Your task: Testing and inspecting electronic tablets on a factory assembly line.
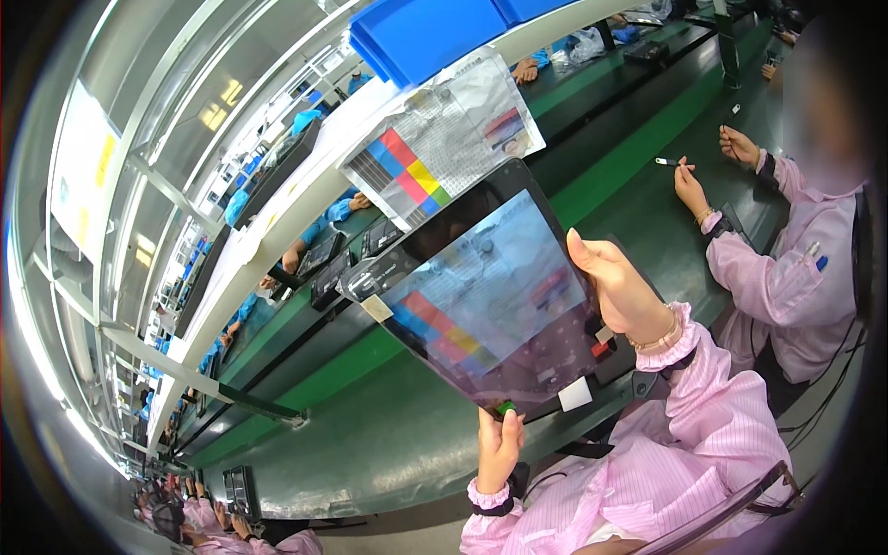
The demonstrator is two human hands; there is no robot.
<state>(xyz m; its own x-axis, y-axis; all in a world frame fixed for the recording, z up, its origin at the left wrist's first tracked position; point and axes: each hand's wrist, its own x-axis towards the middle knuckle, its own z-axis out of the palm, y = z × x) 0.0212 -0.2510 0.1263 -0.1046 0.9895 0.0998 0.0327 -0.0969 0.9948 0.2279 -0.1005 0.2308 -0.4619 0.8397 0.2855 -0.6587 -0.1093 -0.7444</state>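
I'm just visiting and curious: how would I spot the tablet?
Find the long green bench. Above it, a pink-cuffed left hand and right hand hold the tablet. Unlike the printed sheet beyond, it has a glossy, black-edged screen.

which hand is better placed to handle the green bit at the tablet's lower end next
Probably the left hand: it holds the tablet at its lower end, beside the green bit. The right hand holds the right edge higher up, thumb over the front, so could steady it.

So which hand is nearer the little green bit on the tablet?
Left: the left hand is just below the green bit; the right hand is farther off, higher on the tablet.
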